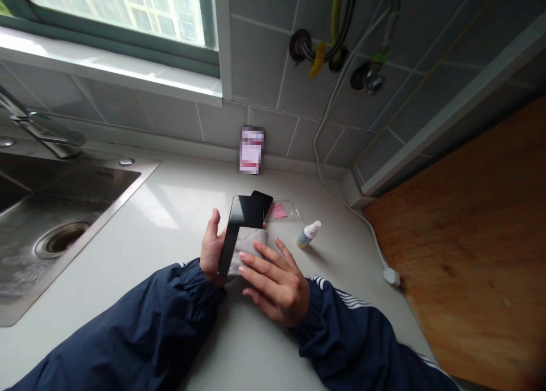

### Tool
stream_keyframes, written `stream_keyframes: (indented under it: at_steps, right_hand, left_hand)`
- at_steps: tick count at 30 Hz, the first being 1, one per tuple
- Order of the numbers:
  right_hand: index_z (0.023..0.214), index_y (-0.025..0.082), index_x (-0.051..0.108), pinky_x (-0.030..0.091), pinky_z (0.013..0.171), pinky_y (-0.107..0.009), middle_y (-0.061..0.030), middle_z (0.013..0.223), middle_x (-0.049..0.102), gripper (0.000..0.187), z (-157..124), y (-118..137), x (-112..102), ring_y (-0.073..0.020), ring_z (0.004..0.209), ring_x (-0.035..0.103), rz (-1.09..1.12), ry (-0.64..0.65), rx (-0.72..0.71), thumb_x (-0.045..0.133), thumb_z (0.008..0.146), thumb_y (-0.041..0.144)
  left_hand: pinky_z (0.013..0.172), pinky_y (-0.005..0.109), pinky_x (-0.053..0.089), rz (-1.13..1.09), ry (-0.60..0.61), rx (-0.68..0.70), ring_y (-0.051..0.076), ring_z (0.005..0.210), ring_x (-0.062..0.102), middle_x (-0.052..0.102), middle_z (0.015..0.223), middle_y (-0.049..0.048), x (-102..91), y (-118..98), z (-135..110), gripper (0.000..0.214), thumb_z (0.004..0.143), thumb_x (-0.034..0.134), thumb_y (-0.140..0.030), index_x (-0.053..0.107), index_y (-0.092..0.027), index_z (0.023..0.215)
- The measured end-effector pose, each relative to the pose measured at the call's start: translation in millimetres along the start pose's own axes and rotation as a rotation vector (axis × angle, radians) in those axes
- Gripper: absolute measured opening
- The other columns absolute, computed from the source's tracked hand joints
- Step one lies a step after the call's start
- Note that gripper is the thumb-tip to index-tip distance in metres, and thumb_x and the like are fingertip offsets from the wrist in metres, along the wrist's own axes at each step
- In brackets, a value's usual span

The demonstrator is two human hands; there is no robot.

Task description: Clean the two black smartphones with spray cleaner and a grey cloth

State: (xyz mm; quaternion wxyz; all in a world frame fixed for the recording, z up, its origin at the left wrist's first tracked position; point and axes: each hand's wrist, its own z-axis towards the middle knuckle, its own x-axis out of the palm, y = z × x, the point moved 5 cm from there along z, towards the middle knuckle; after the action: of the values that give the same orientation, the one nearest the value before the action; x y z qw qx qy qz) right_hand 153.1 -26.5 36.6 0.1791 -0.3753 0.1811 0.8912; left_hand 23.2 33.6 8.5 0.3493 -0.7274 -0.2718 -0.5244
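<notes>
a person's left hand (212,246) grips a black phone (239,232) on its long edge, thumb up against the side, the phone tilted on end above a white counter (140,232); the right hand (273,283) lies across the phone's near half, fingers (256,264) spread and slightly curled over a grey cloth (246,249) with a zigzag edge, holding it to the glass. the two hands are nearly touching, with phone and cloth between them. just behind the phone, a second black slab (262,202) stands partly hidden, whether another phone or a cover cannot be told. to the far right of it lies a clear plastic bag (286,210) with a pink slip (278,211) inside. a small white-capped bottle (307,234) lies on its side near the right hand, well short of touching. on the left, a steel sink (51,209) is set into the counter, its drain (62,237) wet and showing no dishes, below a faucet (42,130). a blurred card (251,150) leans on the tiled wall (273,90) at the far edge. a white cable (341,198) runs down the right corner along the counter to a plug (390,275), beside a wooden board (464,237).
</notes>
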Motion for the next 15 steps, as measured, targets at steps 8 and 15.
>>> stream_keyframes:
  at_steps: [8,15]
  right_hand:
    - [0.133,0.016,0.066,0.021,0.131,-0.054,-0.0060,0.150,0.061,0.034,-1.6,-1.1,2.8,-0.0263,0.151,0.043,0.001,0.026,0.019,0.061,0.100,0.022]
    - [0.146,0.016,0.056,0.007,0.132,-0.056,-0.0057,0.162,0.046,0.048,-4.6,4.9,15.0,-0.0285,0.158,0.028,0.007,0.158,0.012,0.061,0.100,0.029]
  left_hand:
    - [0.040,0.031,0.043,0.045,-0.043,0.083,0.023,0.051,0.064,0.075,0.085,0.0181,-0.2,-4.7,-0.6,0.096,0.097,0.020,-0.078,0.050,-0.002,0.148]
    - [0.057,0.036,0.055,0.027,-0.027,-0.026,0.025,0.061,0.069,0.076,0.096,0.0212,3.1,-2.0,-3.2,0.104,0.094,0.009,-0.081,0.052,-0.002,0.147]
